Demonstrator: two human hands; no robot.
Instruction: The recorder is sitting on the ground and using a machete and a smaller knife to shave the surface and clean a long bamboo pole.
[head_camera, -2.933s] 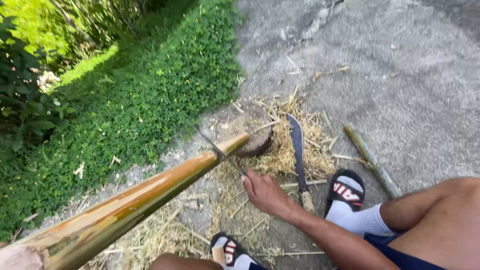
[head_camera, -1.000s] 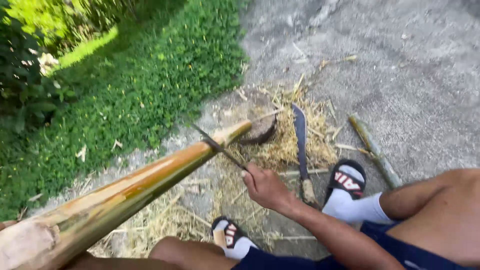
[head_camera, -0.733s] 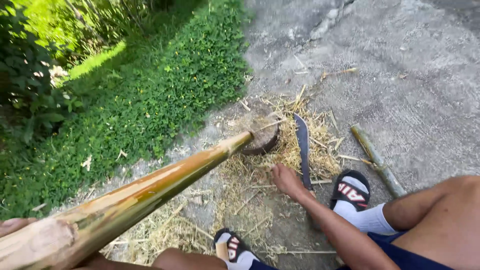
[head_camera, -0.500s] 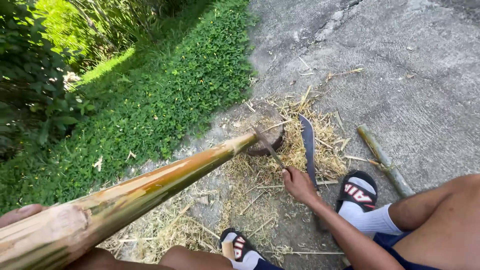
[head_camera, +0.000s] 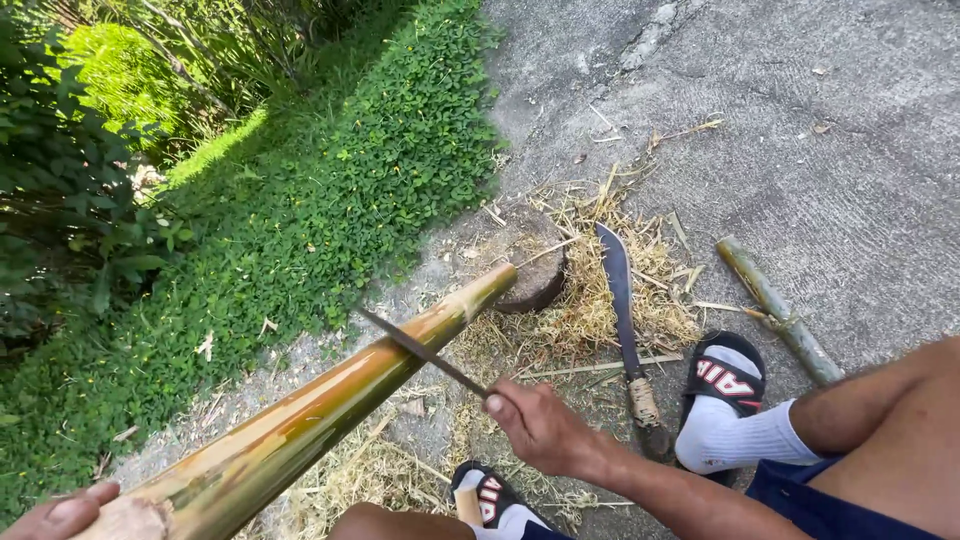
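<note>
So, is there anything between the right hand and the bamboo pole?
Only the tool it holds. The right hand is shut on a thin dark blade, which lies across the bamboo pole. The hand itself is beside the pole, apart from it. Nothing else visible stands between them.

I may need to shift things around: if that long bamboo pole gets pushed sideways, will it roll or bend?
The bamboo pole looks round and glossy, so it would probably roll and feel slippery. It runs straight from the left hand to the wood block without sagging, so it is likely stiff. The right hand lays a thin blade across it, which may steady it a little.
</note>
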